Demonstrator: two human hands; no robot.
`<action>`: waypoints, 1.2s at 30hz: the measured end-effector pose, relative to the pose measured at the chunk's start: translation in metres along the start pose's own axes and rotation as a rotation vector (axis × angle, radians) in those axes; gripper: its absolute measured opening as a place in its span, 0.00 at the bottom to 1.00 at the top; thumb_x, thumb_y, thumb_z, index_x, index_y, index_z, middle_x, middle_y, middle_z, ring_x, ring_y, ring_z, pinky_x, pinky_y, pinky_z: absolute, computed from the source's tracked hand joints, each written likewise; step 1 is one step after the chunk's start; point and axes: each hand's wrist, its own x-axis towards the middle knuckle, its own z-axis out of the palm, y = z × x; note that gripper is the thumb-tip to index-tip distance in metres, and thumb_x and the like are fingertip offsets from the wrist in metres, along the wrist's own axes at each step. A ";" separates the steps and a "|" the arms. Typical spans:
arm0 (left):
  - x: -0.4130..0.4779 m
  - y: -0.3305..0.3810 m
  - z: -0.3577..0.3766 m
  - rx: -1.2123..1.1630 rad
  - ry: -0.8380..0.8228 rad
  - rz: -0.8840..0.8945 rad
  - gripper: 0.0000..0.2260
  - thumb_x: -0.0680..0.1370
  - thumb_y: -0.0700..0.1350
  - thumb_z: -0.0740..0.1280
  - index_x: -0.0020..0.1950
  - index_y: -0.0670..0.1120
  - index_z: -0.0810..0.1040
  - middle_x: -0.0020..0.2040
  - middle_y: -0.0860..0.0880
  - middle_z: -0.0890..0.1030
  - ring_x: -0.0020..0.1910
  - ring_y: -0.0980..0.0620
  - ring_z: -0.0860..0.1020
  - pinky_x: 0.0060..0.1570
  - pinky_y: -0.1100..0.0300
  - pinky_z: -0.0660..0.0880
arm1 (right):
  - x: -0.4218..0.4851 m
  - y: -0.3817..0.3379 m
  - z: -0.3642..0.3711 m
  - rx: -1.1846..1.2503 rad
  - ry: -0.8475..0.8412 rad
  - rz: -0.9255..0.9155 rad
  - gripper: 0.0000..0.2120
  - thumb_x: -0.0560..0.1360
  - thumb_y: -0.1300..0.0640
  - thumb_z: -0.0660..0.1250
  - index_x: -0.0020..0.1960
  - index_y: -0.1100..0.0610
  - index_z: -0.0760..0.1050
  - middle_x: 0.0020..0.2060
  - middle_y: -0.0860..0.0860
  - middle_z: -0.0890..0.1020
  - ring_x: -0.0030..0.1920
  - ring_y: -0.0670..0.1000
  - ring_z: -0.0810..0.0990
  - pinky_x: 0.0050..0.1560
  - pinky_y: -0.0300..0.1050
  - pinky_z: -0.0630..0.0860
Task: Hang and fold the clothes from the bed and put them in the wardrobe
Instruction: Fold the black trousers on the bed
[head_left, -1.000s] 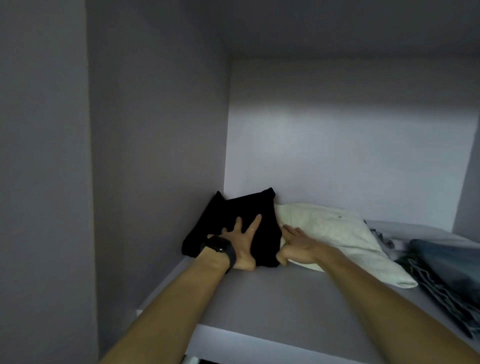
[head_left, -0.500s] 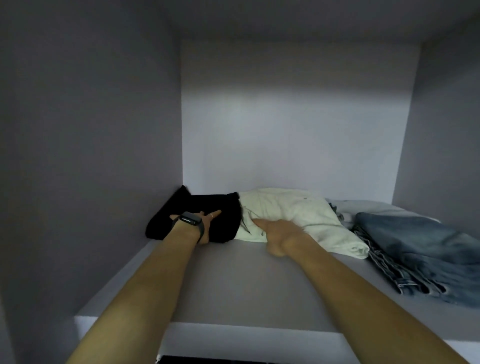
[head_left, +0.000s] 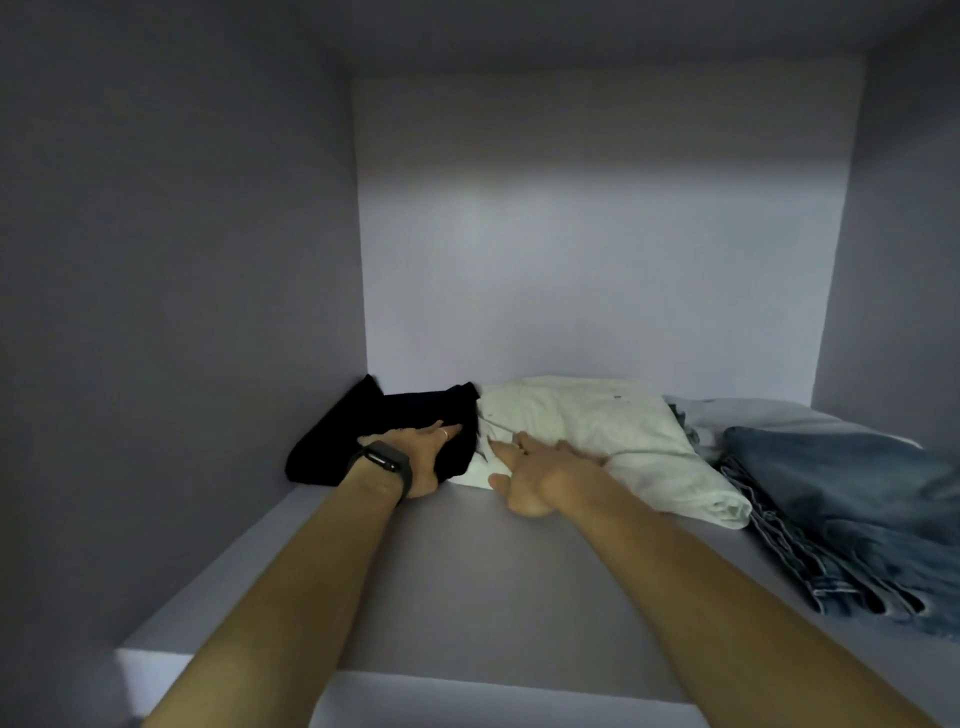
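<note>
Left hand lies flat, fingers together, on a folded black garment in the shelf's back left corner. Right hand, fingers straight, touches the white garment beside it.

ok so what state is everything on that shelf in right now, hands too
black garment, folded, in the left back corner of the shelf
white garment, folded, right beside the black one
jeans, folded, at the right
left hand, fingers straight, resting on the black garment
right hand, fingers straight, touching the white garment
</note>
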 end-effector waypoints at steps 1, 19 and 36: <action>0.002 0.003 0.000 -0.016 -0.013 -0.015 0.34 0.79 0.53 0.61 0.80 0.65 0.47 0.81 0.56 0.53 0.77 0.42 0.63 0.72 0.39 0.63 | 0.000 -0.001 -0.003 -0.003 -0.005 0.000 0.30 0.84 0.41 0.47 0.81 0.42 0.38 0.82 0.47 0.40 0.81 0.60 0.49 0.77 0.61 0.47; 0.074 0.018 0.022 -0.324 -0.052 -0.251 0.26 0.79 0.62 0.40 0.79 0.66 0.50 0.81 0.58 0.45 0.81 0.44 0.41 0.71 0.27 0.39 | 0.091 0.018 -0.004 0.147 0.141 0.060 0.27 0.80 0.33 0.38 0.79 0.33 0.44 0.80 0.46 0.34 0.76 0.63 0.25 0.64 0.75 0.23; -0.028 -0.070 0.021 -0.118 0.066 -0.327 0.26 0.82 0.64 0.41 0.79 0.64 0.54 0.82 0.50 0.54 0.81 0.44 0.46 0.77 0.44 0.40 | 0.012 -0.049 -0.010 0.103 0.139 -0.125 0.29 0.79 0.30 0.39 0.78 0.32 0.38 0.80 0.42 0.35 0.79 0.58 0.32 0.70 0.78 0.39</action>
